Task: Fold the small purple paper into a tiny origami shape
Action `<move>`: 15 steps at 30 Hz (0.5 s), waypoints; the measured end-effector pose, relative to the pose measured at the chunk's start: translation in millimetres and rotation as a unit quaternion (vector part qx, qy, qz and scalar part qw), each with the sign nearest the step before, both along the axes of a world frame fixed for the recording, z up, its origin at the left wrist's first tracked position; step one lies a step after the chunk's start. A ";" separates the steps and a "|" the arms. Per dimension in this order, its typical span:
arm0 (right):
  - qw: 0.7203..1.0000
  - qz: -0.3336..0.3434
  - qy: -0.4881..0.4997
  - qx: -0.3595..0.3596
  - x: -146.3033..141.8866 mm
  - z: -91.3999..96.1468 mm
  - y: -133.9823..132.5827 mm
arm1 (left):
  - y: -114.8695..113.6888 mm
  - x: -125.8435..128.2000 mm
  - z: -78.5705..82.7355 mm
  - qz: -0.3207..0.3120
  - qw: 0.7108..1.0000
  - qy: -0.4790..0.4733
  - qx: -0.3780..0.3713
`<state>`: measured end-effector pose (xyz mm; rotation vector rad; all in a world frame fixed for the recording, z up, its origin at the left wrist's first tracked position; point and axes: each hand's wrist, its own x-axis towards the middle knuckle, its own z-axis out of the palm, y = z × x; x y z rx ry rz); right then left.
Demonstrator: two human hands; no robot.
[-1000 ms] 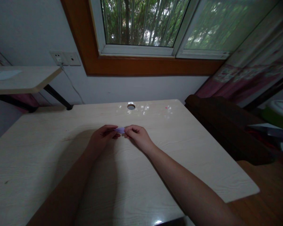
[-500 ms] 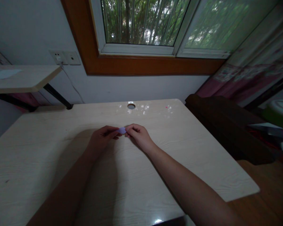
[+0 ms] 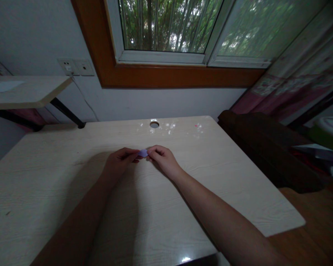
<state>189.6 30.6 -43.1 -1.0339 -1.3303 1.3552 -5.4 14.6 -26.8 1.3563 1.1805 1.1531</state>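
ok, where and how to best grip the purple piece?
Likely the bare middle of the purple piece, from the far side: the left hand and right hand cover its ends, with its far edge exposed between them. It looks small and thin, suggesting a light pinch.

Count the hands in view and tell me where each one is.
2: the left hand pinches the left end of the purple piece; the right hand pinches its right end.

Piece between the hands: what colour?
The piece is light purple, seen best in the head view.
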 end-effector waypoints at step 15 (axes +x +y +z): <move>0.988 0.022 -0.136 0.073 -2.1 3.0 -3.1 | 0.6 -1.0 -4.1 -0.004 0.995 0.097 0.035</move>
